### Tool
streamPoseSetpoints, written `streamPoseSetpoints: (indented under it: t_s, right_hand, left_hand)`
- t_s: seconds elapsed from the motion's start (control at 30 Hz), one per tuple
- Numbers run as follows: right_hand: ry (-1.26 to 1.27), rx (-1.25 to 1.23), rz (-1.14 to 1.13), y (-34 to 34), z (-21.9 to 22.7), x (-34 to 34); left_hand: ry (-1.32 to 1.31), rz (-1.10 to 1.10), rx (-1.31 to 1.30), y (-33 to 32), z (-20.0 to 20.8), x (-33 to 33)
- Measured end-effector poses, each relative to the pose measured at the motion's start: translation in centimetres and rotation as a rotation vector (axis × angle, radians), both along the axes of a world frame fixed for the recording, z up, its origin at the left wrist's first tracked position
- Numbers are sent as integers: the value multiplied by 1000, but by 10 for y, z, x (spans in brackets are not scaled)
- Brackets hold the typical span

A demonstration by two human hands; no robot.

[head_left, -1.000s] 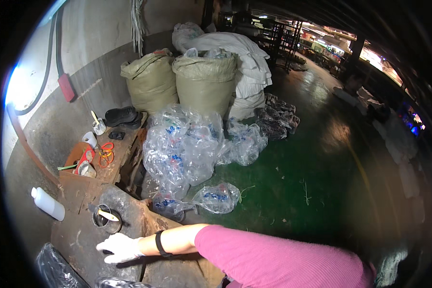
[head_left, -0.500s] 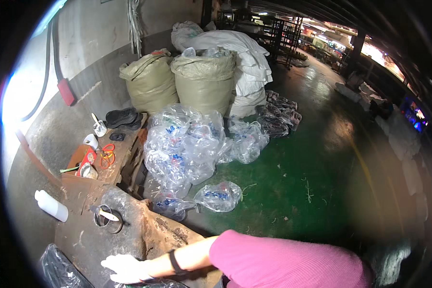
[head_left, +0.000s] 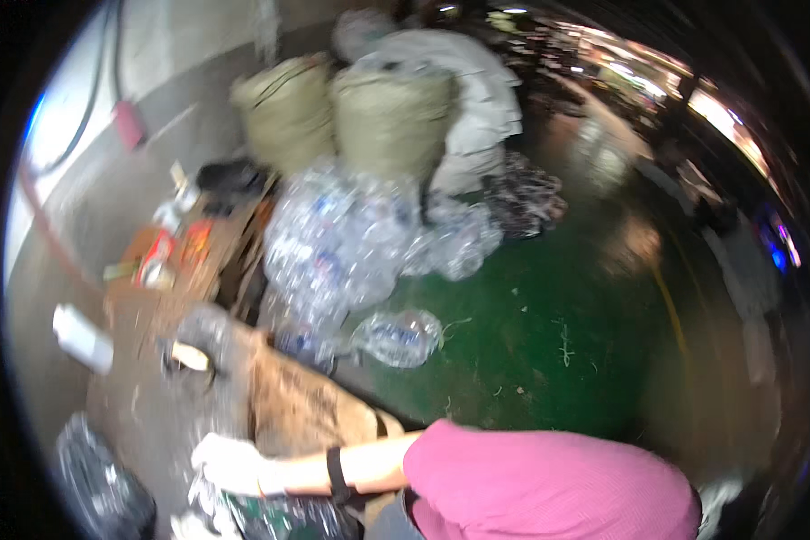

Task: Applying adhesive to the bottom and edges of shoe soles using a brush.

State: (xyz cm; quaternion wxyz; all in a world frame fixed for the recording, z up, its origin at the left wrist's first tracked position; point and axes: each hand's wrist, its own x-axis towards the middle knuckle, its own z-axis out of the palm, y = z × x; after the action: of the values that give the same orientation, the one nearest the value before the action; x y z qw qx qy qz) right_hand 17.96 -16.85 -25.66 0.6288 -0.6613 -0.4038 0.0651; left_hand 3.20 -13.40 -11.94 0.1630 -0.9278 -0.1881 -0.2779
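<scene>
My right hand [head_left: 234, 463], in a white glove below a black wristband, reaches in from the lower right. Its fingers are bunched at the top of a shiny dark plastic bag [head_left: 288, 517] and look closed on the crumpled plastic. A white patch at the lower edge looks like my left hand [head_left: 198, 526], gloved and mostly cut off; its fingers are blurred. Another black plastic bag [head_left: 103, 481] lies on the grey work surface [head_left: 135, 405] at the left. Beyond the hands stands a dark pot [head_left: 186, 364] with a pale-handled brush [head_left: 190, 356] across it.
A white bottle [head_left: 83, 339] lies by the wall. Orange scissors [head_left: 196, 243] and black soles [head_left: 231, 175] rest on the wooden bench. Clear plastic bags [head_left: 333, 243] pile on the green floor [head_left: 513, 360], before stuffed olive sacks [head_left: 393, 121] and white sacks [head_left: 477, 99].
My right hand has gone from stretched fingers to a bunched grip on the plastic. White glove shapes have appeared at the lower edge. The view has shifted and blurred.
</scene>
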Motion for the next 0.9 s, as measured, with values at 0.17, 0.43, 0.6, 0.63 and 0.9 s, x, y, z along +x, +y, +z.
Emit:
streamPoseSetpoints:
  t_s: [0.17,0.43,0.6,0.63,0.9]
  right_hand:
    - [-290,-16,161,-23,17,2]
    - [-164,-331,287,5,2,11]
    - [-35,-410,329,5,-5,18]
    - [-175,-456,298,0,5,12]
    - [-650,-218,878,18,79,-43]
  left_hand:
    - [60,282,-176,-10,-54,-40]
    - [13,210,-380,-60,-55,-69]
    - [-15,43,-591,-139,-54,-132]
    - [32,52,-672,-150,-43,-153]
    - [-78,517,-415,-80,-29,-163]
